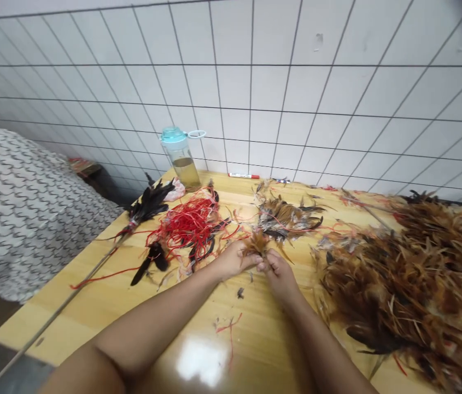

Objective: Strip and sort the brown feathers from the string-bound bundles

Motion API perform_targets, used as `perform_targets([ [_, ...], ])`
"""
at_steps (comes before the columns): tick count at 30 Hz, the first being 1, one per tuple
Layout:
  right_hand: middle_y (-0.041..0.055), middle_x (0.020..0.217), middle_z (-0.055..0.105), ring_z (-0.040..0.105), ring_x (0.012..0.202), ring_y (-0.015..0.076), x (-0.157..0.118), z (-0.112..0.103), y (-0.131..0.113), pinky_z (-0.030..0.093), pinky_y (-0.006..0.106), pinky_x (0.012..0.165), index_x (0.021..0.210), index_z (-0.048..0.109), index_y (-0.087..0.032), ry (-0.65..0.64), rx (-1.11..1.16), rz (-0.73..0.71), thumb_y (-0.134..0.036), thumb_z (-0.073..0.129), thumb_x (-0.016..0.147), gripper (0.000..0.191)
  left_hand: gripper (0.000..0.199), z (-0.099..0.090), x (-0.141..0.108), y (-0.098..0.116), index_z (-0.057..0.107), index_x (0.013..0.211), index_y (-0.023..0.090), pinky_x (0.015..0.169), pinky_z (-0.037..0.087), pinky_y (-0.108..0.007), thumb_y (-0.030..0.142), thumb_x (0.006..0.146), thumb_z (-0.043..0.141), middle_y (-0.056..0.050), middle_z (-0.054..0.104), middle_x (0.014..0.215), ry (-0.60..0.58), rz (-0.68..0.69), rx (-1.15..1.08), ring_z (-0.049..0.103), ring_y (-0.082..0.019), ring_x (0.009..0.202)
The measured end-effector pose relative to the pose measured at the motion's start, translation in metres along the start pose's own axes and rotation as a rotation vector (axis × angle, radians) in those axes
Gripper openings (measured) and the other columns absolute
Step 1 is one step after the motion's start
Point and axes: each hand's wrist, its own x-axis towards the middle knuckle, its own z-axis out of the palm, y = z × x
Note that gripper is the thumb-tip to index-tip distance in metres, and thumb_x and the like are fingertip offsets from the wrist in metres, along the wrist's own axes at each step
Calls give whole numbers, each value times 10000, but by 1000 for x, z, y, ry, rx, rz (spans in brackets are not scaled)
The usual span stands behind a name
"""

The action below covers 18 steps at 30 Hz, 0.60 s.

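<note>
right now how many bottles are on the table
1: the bottle stands near the far edge of the table, by the tiled wall, behind the red strings. No other shows.

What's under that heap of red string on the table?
The wooden tabletop shows around the red string, and dark feathers stick out at its edges. Whatever lies beneath its middle is covered.

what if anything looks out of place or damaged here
Red thread scraps and a small dark tuft lie loose on the table away from the tangled red string pile, so they look stray. A pale patch breaks the wall's plain tiling; whether chip or sticker, I cannot tell.
</note>
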Motion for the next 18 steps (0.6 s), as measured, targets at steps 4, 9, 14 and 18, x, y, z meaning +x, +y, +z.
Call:
perform_targets([
  [4,10,672,490,506,667,160,5,-3,2,411,277,618,610,538,-206,25,41,0,-258,497,842,241,364,-1,2,-4,584,876,116,718,445,-256,464,787,641,-47,612,785,-6,0,-88,566,-135,735],
  [9,11,660,509,496,673,166,7,-8,2,425,291,655,600,522,-209,139,69,127,-360,513,827,273,218,-21,-8,22,637,954,131,747,438,-243,273,790,639,-47,618,887,227,111,310,555,-121,782],
  [14,14,687,524,488,683,160,6,-8,2,424,301,694,607,518,-203,169,105,209,-421,497,836,317,126,-59,-37,71,651,899,151,770,435,-260,173,834,545,-43,613,883,468,126,819,568,-136,824],
  [18,11,688,503,492,703,164,7,-6,2,408,303,708,600,510,-203,179,91,194,-409,490,837,315,116,-81,-66,72,637,822,158,765,428,-273,176,848,525,-42,623,861,479,21,1046,562,-149,828],
])
